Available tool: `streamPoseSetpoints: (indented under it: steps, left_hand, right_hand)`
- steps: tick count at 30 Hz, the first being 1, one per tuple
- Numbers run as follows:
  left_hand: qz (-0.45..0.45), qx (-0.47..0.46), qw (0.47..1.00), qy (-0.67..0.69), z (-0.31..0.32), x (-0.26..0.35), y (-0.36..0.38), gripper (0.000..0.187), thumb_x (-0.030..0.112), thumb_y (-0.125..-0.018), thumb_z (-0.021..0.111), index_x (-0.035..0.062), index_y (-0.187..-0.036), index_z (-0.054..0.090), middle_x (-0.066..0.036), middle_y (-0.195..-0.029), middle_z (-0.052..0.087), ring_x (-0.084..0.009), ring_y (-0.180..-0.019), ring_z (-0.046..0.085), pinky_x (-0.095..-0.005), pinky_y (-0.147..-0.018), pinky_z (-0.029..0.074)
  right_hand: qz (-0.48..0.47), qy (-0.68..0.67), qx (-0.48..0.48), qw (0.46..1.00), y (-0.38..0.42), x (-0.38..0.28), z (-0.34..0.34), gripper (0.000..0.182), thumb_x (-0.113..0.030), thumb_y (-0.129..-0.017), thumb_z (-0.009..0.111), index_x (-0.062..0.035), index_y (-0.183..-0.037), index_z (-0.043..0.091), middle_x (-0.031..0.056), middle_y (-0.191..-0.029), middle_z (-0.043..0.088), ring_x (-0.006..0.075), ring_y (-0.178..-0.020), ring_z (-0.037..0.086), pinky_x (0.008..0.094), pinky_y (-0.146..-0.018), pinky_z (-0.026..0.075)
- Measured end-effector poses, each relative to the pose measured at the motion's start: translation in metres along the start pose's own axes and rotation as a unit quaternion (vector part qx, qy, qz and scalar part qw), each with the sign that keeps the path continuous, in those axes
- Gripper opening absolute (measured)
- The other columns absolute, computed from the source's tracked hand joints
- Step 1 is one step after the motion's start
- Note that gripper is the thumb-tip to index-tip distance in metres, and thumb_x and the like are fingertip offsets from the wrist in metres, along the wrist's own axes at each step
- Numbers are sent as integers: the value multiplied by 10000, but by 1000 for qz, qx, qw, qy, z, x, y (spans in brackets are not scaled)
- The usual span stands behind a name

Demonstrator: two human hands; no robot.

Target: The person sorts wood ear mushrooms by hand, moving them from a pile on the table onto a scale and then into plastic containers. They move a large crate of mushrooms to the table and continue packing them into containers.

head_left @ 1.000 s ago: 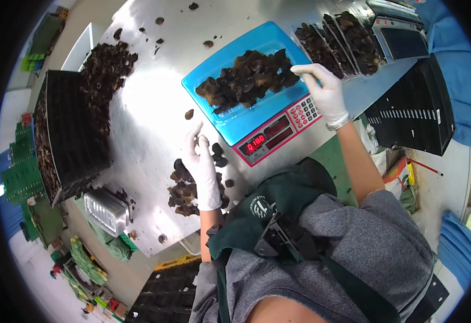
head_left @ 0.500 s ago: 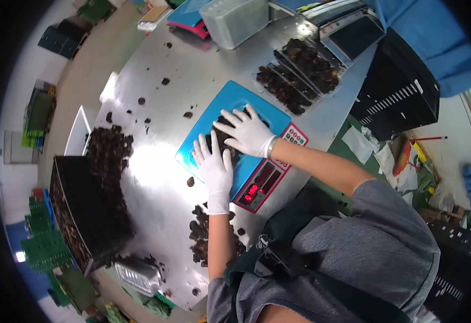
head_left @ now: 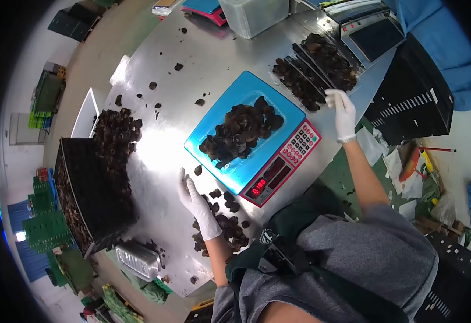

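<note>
A blue-topped scale (head_left: pixel 197 141) with a red frame stands on the metal table; its red display seems to read 0.180. Dark brown, mushroom-like pieces (head_left: pixel 241 132) lie spread in a clear tray on it. My left hand (head_left: pixel 196 207), in a white glove, is at the scale's lower left, above a small pile of pieces (head_left: pixel 230 231), fingers apart and holding nothing. My right hand (head_left: pixel 343 114), gloved too, is right of the scale, beside clear trays filled with dark pieces (head_left: pixel 300 81). Its fingers are extended, and nothing shows in it.
A black crate (head_left: pixel 93 194) lies tipped at the left, with a large heap of pieces (head_left: pixel 116 134) beside it. An empty clear tray (head_left: pixel 138 261) is at the lower left. A plastic bin (head_left: pixel 254 16) and a machine (head_left: pixel 372 37) stand at the back.
Both hands have lifted off the pieces on the scale and moved apart, the left toward the lower left, the right to the right. The view has shifted slightly.
</note>
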State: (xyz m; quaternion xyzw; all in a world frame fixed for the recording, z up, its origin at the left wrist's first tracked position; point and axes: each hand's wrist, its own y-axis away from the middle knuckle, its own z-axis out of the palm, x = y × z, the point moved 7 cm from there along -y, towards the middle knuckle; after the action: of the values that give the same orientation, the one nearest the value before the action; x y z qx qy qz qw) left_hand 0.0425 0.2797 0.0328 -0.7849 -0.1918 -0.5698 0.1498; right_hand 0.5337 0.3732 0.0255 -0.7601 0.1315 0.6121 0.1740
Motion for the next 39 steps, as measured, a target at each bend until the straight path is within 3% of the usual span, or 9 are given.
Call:
streamPoseSetpoints:
  steps: [7,12,19,25,26,29,30,34,39]
  left_hand:
    - [-338,-57,907,246,61,-74,25,799,650,-951,380,71,-1498,314,-134,-1519,354,-286,-1400,320,-452,-1143,245]
    - [-336,-3,912,235,66,-65,29,892,746,-883,412,85,-1480,352,-140,-1466,402,-309,-1341,361,-471,-1119,253]
    - [-330,30,905,267,45,-72,35,954,756,-892,392,-26,-1439,371,-171,-1439,427,-296,-1327,400,-439,-1123,279]
    - [-314,57,909,269,5,-88,50,908,709,-908,432,-51,-1403,396,-186,-1362,505,-310,-1269,459,-430,-1113,310]
    - [-314,71,906,276,-1,-92,52,789,630,-943,464,-21,-1388,438,-183,-1328,525,-271,-1210,508,-387,-1033,394]
    - [-187,34,982,18,-11,-43,51,661,532,-963,523,0,-1354,492,-157,-1252,559,-209,-1069,561,-340,-891,461]
    - [-54,126,980,-143,-21,-17,53,479,386,-980,575,16,-1284,569,-87,-1068,617,-126,-856,568,-268,-735,465]
    - [-89,-13,990,-107,-14,-17,39,247,188,-991,573,18,-1146,661,11,-833,622,-58,-690,526,-192,-626,431]
    - [-118,-72,987,-83,3,-7,7,211,83,-958,590,-19,-1131,654,-18,-842,647,-75,-714,573,-220,-643,486]
  right_hand:
    - [41,35,-165,985,43,41,39,421,-315,-1038,440,-9,-1303,556,128,-1258,632,191,-1194,566,308,-1026,399]
    - [111,61,-213,969,52,29,61,598,-455,-1011,458,34,-1352,501,177,-1298,600,234,-1222,538,307,-1046,373]
    - [137,52,-265,953,71,14,68,587,-431,-1012,472,55,-1339,490,161,-1214,627,204,-1169,554,293,-1009,398]
    - [95,18,-340,935,97,17,87,563,-404,-1020,460,59,-1340,468,160,-1204,610,189,-1139,557,313,-1005,407]
    - [98,11,-349,932,98,14,87,519,-369,-1004,507,38,-1326,486,172,-1206,611,217,-1155,559,316,-1005,409]
    - [8,109,-285,952,90,-8,86,441,-315,-974,571,7,-1272,531,180,-1217,604,255,-1133,572,327,-979,429]
    - [-71,142,-216,963,86,-26,86,365,-269,-940,618,-40,-1219,565,166,-1077,655,263,-994,633,364,-883,485]
    - [52,148,-268,951,80,-43,127,332,-269,-912,626,-92,-1191,595,128,-755,660,301,-702,648,412,-712,513]
    - [44,149,-310,938,64,-33,144,269,-220,-899,623,-53,-1106,578,131,-777,644,286,-713,628,374,-691,495]
